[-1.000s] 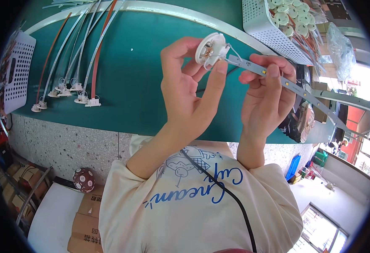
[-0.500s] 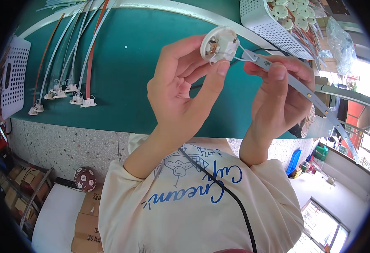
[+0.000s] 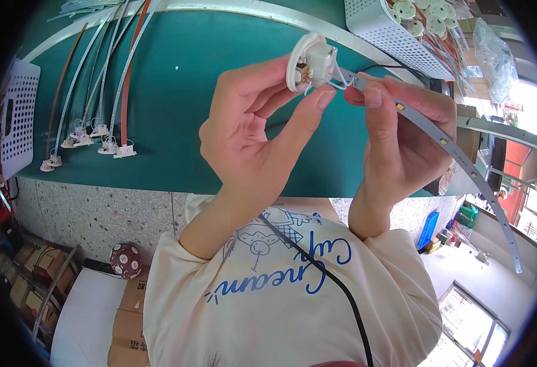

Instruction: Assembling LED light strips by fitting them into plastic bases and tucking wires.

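My left hand (image 3: 253, 137) holds a round white lamp socket (image 3: 310, 62) between thumb and fingertips, raised above the green table (image 3: 207, 67). Thin white wires join the socket to a long white LED strip (image 3: 458, 162) that curves away to the lower right. My right hand (image 3: 403, 137) pinches that strip right next to the socket, thumb on top.
Several finished strips with sockets (image 3: 91, 137) lie in a row at the table's left. A white perforated basket (image 3: 18, 116) stands at the far left, another basket of sockets (image 3: 397, 24) at the back right. Cardboard boxes (image 3: 128, 318) sit on the floor below.
Both hands have come closer to the camera with the socket and strip. The socket has turned so its back block and wires face me.
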A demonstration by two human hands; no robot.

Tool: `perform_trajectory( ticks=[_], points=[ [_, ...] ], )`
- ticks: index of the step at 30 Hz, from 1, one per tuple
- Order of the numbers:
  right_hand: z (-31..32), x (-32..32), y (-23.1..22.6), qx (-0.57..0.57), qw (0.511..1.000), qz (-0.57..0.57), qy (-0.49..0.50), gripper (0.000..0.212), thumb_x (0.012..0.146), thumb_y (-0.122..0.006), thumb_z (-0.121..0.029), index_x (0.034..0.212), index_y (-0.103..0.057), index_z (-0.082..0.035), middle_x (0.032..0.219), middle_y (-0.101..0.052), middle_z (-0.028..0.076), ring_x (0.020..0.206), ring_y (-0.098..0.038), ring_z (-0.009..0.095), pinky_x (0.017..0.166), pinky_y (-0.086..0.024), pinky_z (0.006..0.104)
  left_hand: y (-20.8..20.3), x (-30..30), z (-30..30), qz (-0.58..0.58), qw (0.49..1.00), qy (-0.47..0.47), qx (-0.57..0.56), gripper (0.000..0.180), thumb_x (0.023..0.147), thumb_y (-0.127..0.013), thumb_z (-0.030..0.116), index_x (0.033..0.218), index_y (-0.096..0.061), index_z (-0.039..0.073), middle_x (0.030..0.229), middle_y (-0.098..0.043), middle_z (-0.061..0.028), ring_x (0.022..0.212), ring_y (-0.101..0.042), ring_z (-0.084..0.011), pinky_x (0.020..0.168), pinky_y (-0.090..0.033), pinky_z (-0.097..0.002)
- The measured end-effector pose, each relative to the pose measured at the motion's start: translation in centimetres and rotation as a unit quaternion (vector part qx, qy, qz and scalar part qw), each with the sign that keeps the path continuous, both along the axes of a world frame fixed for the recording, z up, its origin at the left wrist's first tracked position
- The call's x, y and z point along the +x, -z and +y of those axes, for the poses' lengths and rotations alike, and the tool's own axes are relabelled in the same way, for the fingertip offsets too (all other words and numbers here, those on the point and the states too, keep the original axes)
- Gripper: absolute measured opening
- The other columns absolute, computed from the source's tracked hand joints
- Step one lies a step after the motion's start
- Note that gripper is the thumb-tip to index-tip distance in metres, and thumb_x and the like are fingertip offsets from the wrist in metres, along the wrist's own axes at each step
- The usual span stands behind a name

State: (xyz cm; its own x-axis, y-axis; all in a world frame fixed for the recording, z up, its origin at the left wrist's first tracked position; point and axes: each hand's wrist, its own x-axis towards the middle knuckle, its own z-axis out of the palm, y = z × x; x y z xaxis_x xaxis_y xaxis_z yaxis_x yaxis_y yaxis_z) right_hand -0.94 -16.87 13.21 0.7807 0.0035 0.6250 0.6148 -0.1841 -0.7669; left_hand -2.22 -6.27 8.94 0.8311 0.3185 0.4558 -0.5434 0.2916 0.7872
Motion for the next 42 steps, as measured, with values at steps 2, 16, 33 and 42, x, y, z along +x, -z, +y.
perform_trajectory(
  ticks=[2,16,33,42],
  points=[
    [0.1,-0.1,0.0,-0.022,1.0,0.0,-0.001,0.014,0.074,-0.057,0.004,0.083,-0.047,0.005,0.073,-0.057,0.016,0.059,-0.06,0.019,0.054,-0.051,0.0248,0.2,0.1,-0.1,-0.026,0.999,-0.04,0.009,0.031,0.071,-0.055,-0.013,0.099,-0.044,-0.006,0.096,-0.054,-0.0176,0.089,-0.055,-0.0195,0.077,-0.046,-0.0265],
    [0.5,0.4,0.1,0.043,0.998,0.019,-0.033,0.013,0.076,-0.055,0.002,0.084,-0.045,0.003,0.072,-0.056,0.013,0.055,-0.058,0.017,0.052,-0.05,0.0251,-0.3,0.0,0.9,-0.001,1.0,0.018,0.022,0.037,0.068,-0.059,-0.011,0.102,-0.043,-0.006,0.098,-0.054,-0.0167,0.09,-0.055,-0.0195,0.079,-0.045,-0.0286],
    [0.7,3.9,0.3,0.052,0.949,0.237,-0.203,0.006,0.077,-0.053,0.002,0.081,-0.05,0.002,0.072,-0.055,0.008,0.061,-0.057,0.015,0.057,-0.047,0.0235,0.8,0.3,3.5,0.111,0.993,0.017,-0.029,0.047,0.063,-0.064,-0.007,0.107,-0.047,-0.003,0.099,-0.055,-0.0124,0.088,-0.055,-0.0189,0.072,-0.047,-0.0253],
    [4.2,15.2,1.9,-0.259,0.825,0.298,-0.405,0.023,0.075,-0.056,-0.015,0.095,-0.055,-0.004,0.087,-0.059,0.007,0.076,-0.058,0.012,0.066,-0.046,0.0259,4.3,-2.3,13.0,0.227,0.946,-0.214,0.084,0.048,0.066,-0.063,-0.005,0.109,-0.043,-0.002,0.105,-0.049,-0.0123,0.093,-0.049,-0.0184,0.078,-0.043,-0.0265]
  ],
)
